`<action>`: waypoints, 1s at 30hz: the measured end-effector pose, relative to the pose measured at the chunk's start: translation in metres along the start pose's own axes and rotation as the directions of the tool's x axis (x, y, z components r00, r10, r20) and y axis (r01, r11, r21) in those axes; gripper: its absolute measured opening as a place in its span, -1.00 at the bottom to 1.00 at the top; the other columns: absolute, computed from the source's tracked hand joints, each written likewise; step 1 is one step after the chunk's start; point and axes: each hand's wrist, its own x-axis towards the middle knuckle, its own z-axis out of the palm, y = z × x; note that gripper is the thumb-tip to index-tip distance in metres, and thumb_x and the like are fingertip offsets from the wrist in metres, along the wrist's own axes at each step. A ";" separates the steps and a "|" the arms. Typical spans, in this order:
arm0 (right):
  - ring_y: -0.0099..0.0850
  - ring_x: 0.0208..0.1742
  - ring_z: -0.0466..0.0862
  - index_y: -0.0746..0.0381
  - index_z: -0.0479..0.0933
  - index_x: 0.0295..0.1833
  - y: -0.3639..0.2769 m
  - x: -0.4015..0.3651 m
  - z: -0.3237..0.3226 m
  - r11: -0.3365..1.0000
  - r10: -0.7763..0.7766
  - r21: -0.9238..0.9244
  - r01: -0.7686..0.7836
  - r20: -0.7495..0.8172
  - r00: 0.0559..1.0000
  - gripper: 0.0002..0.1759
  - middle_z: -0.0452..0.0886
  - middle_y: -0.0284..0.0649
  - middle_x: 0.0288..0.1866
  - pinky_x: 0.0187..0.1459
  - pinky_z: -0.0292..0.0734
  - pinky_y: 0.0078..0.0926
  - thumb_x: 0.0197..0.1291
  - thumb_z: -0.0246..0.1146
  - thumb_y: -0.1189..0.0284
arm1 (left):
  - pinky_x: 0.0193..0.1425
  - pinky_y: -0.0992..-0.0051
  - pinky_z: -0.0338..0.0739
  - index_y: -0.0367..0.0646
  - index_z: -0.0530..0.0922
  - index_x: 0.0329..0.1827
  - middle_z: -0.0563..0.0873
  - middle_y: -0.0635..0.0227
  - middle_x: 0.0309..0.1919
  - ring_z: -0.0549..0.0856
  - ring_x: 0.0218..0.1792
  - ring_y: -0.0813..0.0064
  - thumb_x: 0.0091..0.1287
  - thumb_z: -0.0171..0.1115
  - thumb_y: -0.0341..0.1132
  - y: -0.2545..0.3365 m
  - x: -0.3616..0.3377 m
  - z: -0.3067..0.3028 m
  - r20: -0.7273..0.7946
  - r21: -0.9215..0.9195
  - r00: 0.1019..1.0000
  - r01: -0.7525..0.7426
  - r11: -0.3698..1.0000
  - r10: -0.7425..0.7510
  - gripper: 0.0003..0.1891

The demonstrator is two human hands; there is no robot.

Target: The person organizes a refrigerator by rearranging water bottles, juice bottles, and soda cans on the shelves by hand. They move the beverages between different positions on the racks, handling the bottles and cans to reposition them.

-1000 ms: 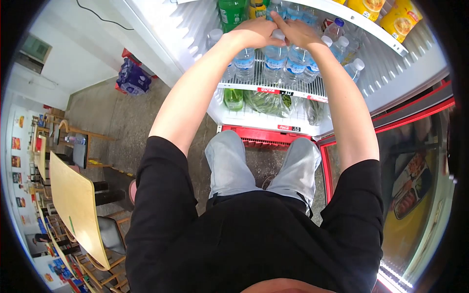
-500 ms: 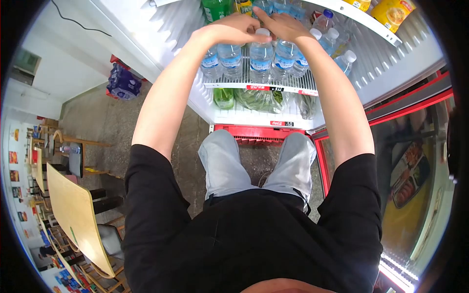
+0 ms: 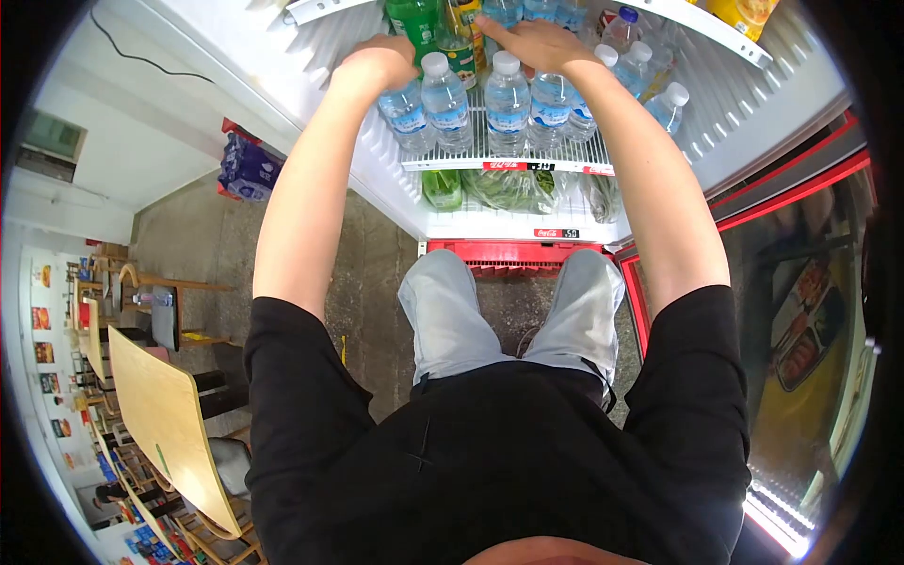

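My left hand [image 3: 381,62] is curled over the top of the leftmost water bottle [image 3: 406,121], hiding its cap. Beside it stands a second water bottle [image 3: 445,108] with a white cap. A third water bottle [image 3: 508,105] is upright in the front row, between my hands. My right hand [image 3: 539,45] reaches over the water bottle [image 3: 549,108] to its right, thumb stretched out to the left and the other fingers partly hidden. Behind the front row are a green bottle [image 3: 414,24] and a green-and-yellow container [image 3: 460,58].
More bottles [image 3: 667,106] stand on the shelf's right side. Below, the lower shelf holds a bag of greens [image 3: 513,190] and a green bottle [image 3: 442,189]. The red-framed fridge door [image 3: 791,311] hangs open at right. A wooden table [image 3: 169,414] is at left.
My left hand has moved left, from the middle bottle's cap to the top of the leftmost bottle. My right hand has shifted slightly off the middle bottle, whose cap is now exposed.
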 end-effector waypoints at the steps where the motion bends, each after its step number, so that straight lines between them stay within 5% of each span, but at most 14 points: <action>1: -0.19 -0.08 0.82 0.29 0.68 -0.56 -0.001 -0.001 -0.001 1.000 0.011 -0.006 -0.011 -0.003 1.000 0.15 0.70 -0.14 -0.59 0.34 0.53 -0.12 0.42 -0.43 -0.47 | 0.04 0.19 0.71 -0.14 0.75 0.01 0.84 0.05 -0.12 0.84 -0.15 0.07 0.35 0.34 -0.16 0.003 -0.002 -0.001 0.040 0.004 0.999 0.033 0.999 -0.033 -0.70; 4: -0.20 -0.07 0.82 0.28 0.69 -0.55 -0.003 -0.006 -0.004 0.999 0.031 -0.014 -0.031 -0.010 0.999 0.15 0.70 -0.15 -0.59 0.33 0.53 -0.12 0.41 -0.42 -0.48 | 0.28 0.17 0.67 -0.24 0.69 0.21 0.76 0.00 0.18 0.75 0.19 -0.01 0.35 0.39 -0.16 0.004 -0.003 -0.005 0.119 0.101 0.993 -0.014 0.995 0.002 -0.55; 7: -0.21 -0.06 0.81 0.27 0.70 -0.49 -0.001 -0.008 -0.004 0.999 0.037 0.002 -0.037 -0.012 0.999 0.14 0.71 -0.16 -0.57 0.32 0.53 -0.13 0.39 -0.42 -0.50 | 0.24 0.18 0.70 -0.24 0.70 0.20 0.76 -0.04 0.18 0.76 0.18 0.02 0.28 0.42 -0.21 0.009 -0.009 -0.015 0.168 0.060 0.983 0.067 0.996 -0.077 -0.54; 10: -0.23 -0.03 0.82 0.23 0.75 -0.40 -0.004 -0.009 -0.008 0.998 0.056 0.014 -0.056 0.012 0.998 0.15 0.74 -0.17 -0.51 0.31 0.55 -0.12 0.34 -0.41 -0.55 | -0.20 0.24 0.74 -0.14 0.78 -0.01 0.85 0.08 -0.18 0.83 -0.35 0.18 0.31 0.34 -0.22 0.001 -0.001 -0.008 0.188 0.090 0.980 0.054 0.995 -0.070 -0.72; 13: -0.25 0.02 0.82 0.15 0.82 -0.29 -0.006 -0.010 -0.012 0.998 0.056 0.000 -0.056 0.068 0.996 0.17 0.79 -0.19 -0.41 0.28 0.58 -0.10 0.27 -0.40 -0.61 | -0.09 0.21 0.75 -0.11 0.78 0.02 0.85 0.06 -0.13 0.84 -0.26 0.14 0.33 0.35 -0.20 0.004 -0.005 -0.014 0.234 0.041 0.968 0.083 0.996 -0.090 -0.72; 16: -0.25 0.03 0.82 0.14 0.83 -0.28 -0.005 -0.008 -0.012 0.999 0.051 -0.002 -0.051 0.083 0.995 0.17 0.79 -0.19 -0.41 0.27 0.59 -0.10 0.26 -0.41 -0.62 | 0.16 0.16 0.72 -0.19 0.72 0.18 0.76 -0.01 0.20 0.78 0.17 0.00 0.29 0.37 -0.23 0.010 -0.011 -0.019 0.124 0.079 0.985 0.110 0.991 -0.120 -0.58; 19: -0.25 0.02 0.82 0.12 0.82 -0.31 -0.002 -0.005 -0.007 0.999 0.051 -0.001 -0.051 0.060 0.997 0.16 0.79 -0.20 -0.43 0.27 0.59 -0.10 0.26 -0.40 -0.62 | 0.20 0.08 0.69 -0.20 0.73 0.17 0.76 0.02 0.20 0.77 0.17 -0.04 0.38 0.33 -0.12 0.022 -0.026 -0.023 -0.134 0.080 0.983 0.139 0.987 -0.127 -0.58; 22: -0.26 0.01 0.82 0.12 0.82 -0.34 0.000 -0.004 -0.003 0.998 0.056 0.021 -0.056 0.017 0.998 0.16 0.78 -0.22 -0.45 0.26 0.59 -0.10 0.26 -0.40 -0.62 | 0.24 0.07 0.64 -0.17 0.74 0.16 0.78 0.01 0.14 0.75 0.17 -0.04 0.45 0.28 -0.02 0.019 -0.015 -0.013 -0.239 0.136 0.971 0.005 0.991 0.028 -0.56; 25: -0.26 0.01 0.82 0.11 0.83 -0.29 0.001 -0.004 -0.005 0.999 0.049 0.015 -0.050 0.036 0.998 0.16 0.78 -0.22 -0.45 0.26 0.59 -0.09 0.26 -0.39 -0.62 | 0.22 0.12 0.60 -0.18 0.76 0.05 0.79 -0.05 0.03 0.73 0.13 -0.07 0.47 0.30 0.02 0.027 -0.015 -0.018 -0.084 -0.155 0.990 -0.128 0.980 0.116 -0.58; 28: -0.28 0.01 0.82 0.06 0.85 -0.21 0.000 -0.002 -0.007 0.998 0.058 -0.011 -0.058 0.085 0.995 0.14 0.77 -0.23 -0.46 0.28 0.58 -0.10 0.26 -0.39 -0.62 | 0.20 0.12 0.58 -0.15 0.77 0.00 0.80 -0.03 -0.02 0.73 0.05 -0.13 0.40 0.37 -0.01 0.017 -0.008 0.001 -0.223 -0.180 0.894 -0.429 0.885 0.388 -0.62; 30: -0.29 0.01 0.81 0.02 0.86 -0.17 0.000 -0.001 -0.006 0.998 0.059 -0.032 -0.056 0.092 0.994 0.13 0.76 -0.24 -0.48 0.30 0.56 -0.11 0.26 -0.40 -0.62 | 0.17 0.12 0.59 -0.14 0.77 -0.02 0.81 0.00 -0.10 0.73 -0.01 -0.10 0.35 0.42 -0.05 0.013 -0.007 0.008 -0.285 -0.084 0.843 -0.496 0.864 0.456 -0.65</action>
